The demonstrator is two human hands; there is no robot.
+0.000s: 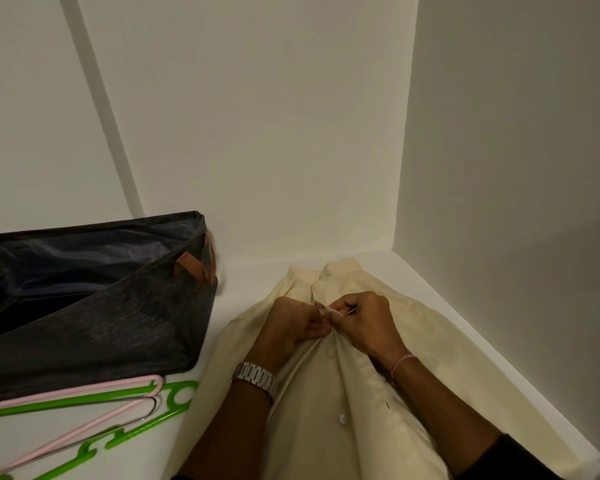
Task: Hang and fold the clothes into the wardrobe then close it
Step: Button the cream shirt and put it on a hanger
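A cream button-up shirt (329, 403) lies flat on the white wardrobe shelf (246, 282), collar toward the back wall. My left hand (293, 322), with a metal watch on the wrist, pinches the left edge of the shirt's front placket. My right hand (366, 318), with a red and white thread bracelet, pinches the right edge at the same spot. The fingertips of both hands meet over the placket just below the collar. Two white buttons show lower down the shirt front.
A dark fabric storage bin (94, 299) with brown handles stands at the left on the shelf. A pink hanger (84, 431) and a green hanger (125, 434) lie in front of the storage bin. White wardrobe walls close the back and right side.
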